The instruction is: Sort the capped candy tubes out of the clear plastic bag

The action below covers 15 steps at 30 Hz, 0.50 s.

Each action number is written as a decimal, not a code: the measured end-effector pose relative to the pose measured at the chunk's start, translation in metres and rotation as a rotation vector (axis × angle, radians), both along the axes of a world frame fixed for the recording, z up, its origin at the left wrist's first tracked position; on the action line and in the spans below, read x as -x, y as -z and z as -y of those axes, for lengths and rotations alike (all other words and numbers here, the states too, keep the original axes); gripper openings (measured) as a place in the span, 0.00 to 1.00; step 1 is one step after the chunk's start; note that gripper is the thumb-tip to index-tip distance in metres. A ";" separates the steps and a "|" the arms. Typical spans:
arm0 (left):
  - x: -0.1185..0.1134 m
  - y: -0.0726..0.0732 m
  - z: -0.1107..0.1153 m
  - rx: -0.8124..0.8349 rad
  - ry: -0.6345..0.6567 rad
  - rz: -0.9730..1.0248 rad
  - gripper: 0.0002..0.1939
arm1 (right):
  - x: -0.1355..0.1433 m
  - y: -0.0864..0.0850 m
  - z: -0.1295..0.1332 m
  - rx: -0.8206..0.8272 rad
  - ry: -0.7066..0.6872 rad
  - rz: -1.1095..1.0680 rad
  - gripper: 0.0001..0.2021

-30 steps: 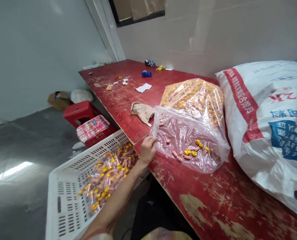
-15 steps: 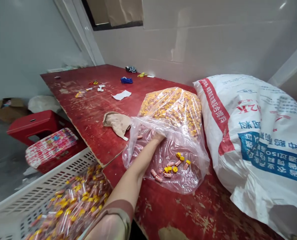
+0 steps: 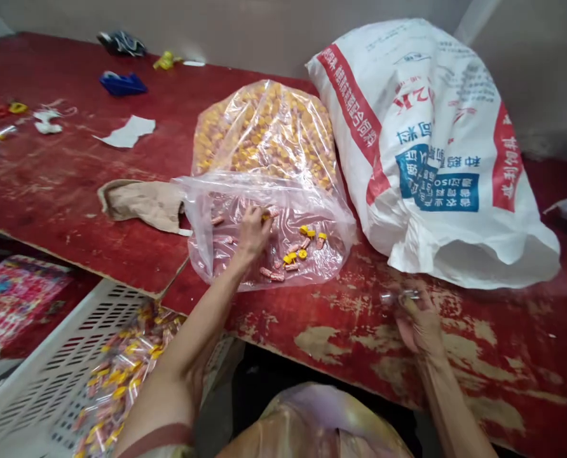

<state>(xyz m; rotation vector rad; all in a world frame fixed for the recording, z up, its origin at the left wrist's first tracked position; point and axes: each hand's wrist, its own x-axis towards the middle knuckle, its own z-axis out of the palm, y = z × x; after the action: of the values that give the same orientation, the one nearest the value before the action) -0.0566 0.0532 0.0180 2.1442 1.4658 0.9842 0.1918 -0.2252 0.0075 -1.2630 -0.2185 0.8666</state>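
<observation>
My left hand [image 3: 255,234] is over the open mouth of a clear plastic bag [image 3: 328,270]. Between its closed fingertips is a small yellow-capped pink piece [image 3: 272,215], partly hidden by the fingers. Loose pink pieces with yellow caps [image 3: 290,257] lie in the front of the bag, and a dense heap of them [image 3: 264,130] fills its back. At the right, my right hand [image 3: 421,323] is closed around a small clear plastic tube [image 3: 392,297], slightly blurred, just above the red tabletop.
A big white woven sack [image 3: 436,121] stands right of the bag. A brown cloth [image 3: 145,203], white paper [image 3: 129,131] and blue tape dispenser [image 3: 122,83] lie leftward on the worn red table [image 3: 74,159]. Below is a white crate [image 3: 40,388] of filled tubes [image 3: 121,381].
My left hand has drawn back from deep inside the bag, now with a yellow-capped piece. My right hand has come into view with a clear tube. The view has swung right and down.
</observation>
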 end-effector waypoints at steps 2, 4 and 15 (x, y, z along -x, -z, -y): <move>0.009 -0.003 0.047 0.118 0.061 0.173 0.09 | 0.014 0.000 -0.008 -0.079 -0.076 -0.020 0.20; 0.010 -0.002 0.099 0.375 0.141 0.489 0.10 | 0.028 0.001 -0.010 -0.139 -0.177 0.030 0.19; -0.032 -0.007 0.205 0.755 0.178 1.078 0.13 | 0.048 -0.011 0.005 0.162 -0.750 1.142 0.19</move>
<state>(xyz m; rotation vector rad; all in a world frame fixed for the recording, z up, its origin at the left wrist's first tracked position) -0.0251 -0.1523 0.0250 0.8989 0.8425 1.0204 0.1440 -0.2306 0.0183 -1.7487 -1.6308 0.6743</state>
